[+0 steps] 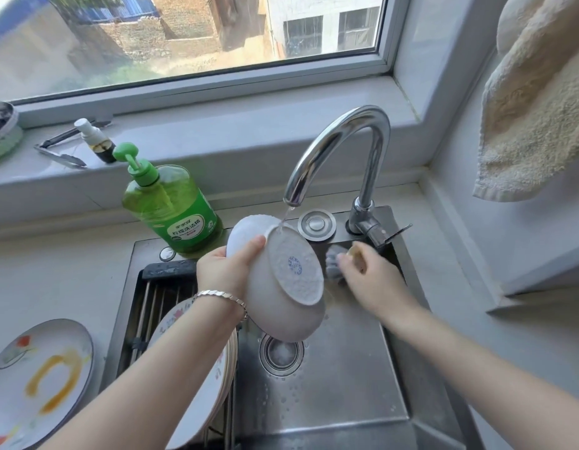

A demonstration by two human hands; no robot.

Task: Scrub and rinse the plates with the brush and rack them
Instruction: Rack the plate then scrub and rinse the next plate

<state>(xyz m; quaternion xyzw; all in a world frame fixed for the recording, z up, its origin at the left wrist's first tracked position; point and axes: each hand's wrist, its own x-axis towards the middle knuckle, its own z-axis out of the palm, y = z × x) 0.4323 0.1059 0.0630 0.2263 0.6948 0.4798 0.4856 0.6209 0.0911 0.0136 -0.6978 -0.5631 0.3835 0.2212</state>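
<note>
At the lower left of the frame one dirty plate (38,381), smeared with orange sauce, waits on the table (54,274); just right of it, in the rack (158,306) over the sink's left side, stand washed plates (197,368) on edge, at least three by their rims, though the exact count is hard to tell. In the middle, the left hand (228,271) is closed on the rim of one white dish (281,280), thumb on the outside, tilting it so its underside with a blue mark faces the camera and its top edge meets the water stream (286,219). To rinse it well, I would turn the dish slowly under the stream so water sheets across the whole base and then the inside, keeping it low over the sink (340,368) to limit splashing. Right of it, the right hand (369,274) is curled around one brush (335,264), grey bristles toward the dish but apart from it. Further up stand one green soap bottle (174,209) and one tap (346,147); on the sill (216,141) at upper left lie one small spray bottle (95,141) and one pair of tongs (60,147).
</note>
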